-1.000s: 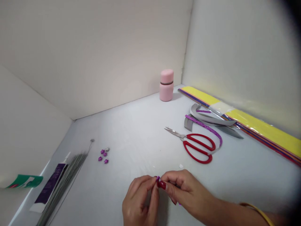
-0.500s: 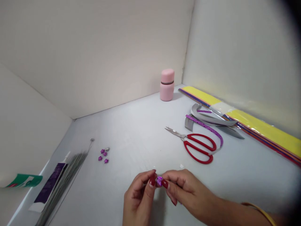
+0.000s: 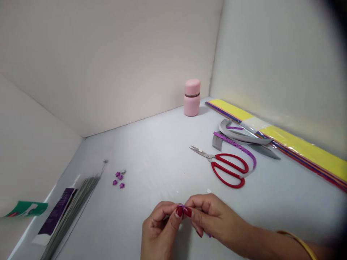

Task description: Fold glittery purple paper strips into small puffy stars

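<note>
My left hand (image 3: 160, 228) and my right hand (image 3: 217, 216) meet near the table's front edge, thumbs and fingertips pressed together. Between them is a small folded purple paper strip (image 3: 182, 206), nearly covered by the red-nailed thumbs. A bit of purple shows under my right hand too. Just beyond that hand lies a small white scrap (image 3: 208, 191). Red-handled scissors (image 3: 227, 169) rest further off with their blades slightly apart. To the left, several small purple folded stars (image 3: 120, 177) sit beside a silvery one (image 3: 123, 171).
Grey strips (image 3: 238, 135) and a patterned purple strip (image 3: 241, 146) lie behind the scissors, near a packet of coloured paper (image 3: 287, 135) along the right wall. A pink flask (image 3: 192, 103) stands at the back. At left are thin wires (image 3: 73, 213) and a purple-and-white tube (image 3: 56, 213).
My thumbs have closed together over the purple paper, hiding most of what showed before. Both hands stay in about the same place.
</note>
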Motion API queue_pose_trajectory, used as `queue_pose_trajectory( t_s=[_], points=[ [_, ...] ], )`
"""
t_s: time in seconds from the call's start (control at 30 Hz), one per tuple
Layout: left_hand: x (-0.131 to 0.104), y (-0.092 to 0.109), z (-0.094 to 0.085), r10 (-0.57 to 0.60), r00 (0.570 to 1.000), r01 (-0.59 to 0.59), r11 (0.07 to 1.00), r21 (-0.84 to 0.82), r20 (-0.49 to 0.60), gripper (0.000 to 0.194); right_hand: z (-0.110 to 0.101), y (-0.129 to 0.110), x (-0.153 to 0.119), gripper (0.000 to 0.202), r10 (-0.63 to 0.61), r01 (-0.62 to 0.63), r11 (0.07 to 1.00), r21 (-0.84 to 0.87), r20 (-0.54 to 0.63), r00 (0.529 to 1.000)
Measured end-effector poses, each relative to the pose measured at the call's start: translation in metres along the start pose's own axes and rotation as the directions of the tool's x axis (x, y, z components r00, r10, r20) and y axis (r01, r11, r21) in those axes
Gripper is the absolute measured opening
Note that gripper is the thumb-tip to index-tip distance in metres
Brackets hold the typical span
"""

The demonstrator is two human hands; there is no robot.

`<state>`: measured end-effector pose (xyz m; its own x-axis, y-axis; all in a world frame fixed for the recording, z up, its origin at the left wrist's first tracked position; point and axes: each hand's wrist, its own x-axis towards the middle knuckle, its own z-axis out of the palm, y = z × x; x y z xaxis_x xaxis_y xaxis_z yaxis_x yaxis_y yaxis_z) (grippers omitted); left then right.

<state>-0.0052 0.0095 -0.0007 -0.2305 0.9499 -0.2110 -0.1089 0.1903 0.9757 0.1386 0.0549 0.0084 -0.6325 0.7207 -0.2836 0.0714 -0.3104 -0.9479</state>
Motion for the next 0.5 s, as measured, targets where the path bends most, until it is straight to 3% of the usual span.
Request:
queue_pose_trajectory(
  t_s=[0.33, 0.43, 0.5],
  points=[
    [-0.001, -0.007, 0.003, 0.055, 0.994, -0.050, 0.998, 0.049, -0.091, 0.020, 0.003, -0.004, 0.002, 0.035, 0.089, -0.088, 0.996, 0.014, -0.040, 0.995],
    [-0.002, -0.009, 0.002, 0.166, 0.983, -0.154, 0.979, 0.137, -0.083, 0.015, 0.004, -0.005, 0.000, 0.036, 0.142, -0.141, 0.990, 0.029, -0.043, 0.989],
    [-0.003, -0.011, 0.000, 0.338, 0.939, -0.314, 0.918, 0.242, -0.064, 0.008, 0.004, -0.003, 0.000, 0.035, 0.157, -0.155, 0.986, 0.064, -0.033, 0.987]
  ],
)
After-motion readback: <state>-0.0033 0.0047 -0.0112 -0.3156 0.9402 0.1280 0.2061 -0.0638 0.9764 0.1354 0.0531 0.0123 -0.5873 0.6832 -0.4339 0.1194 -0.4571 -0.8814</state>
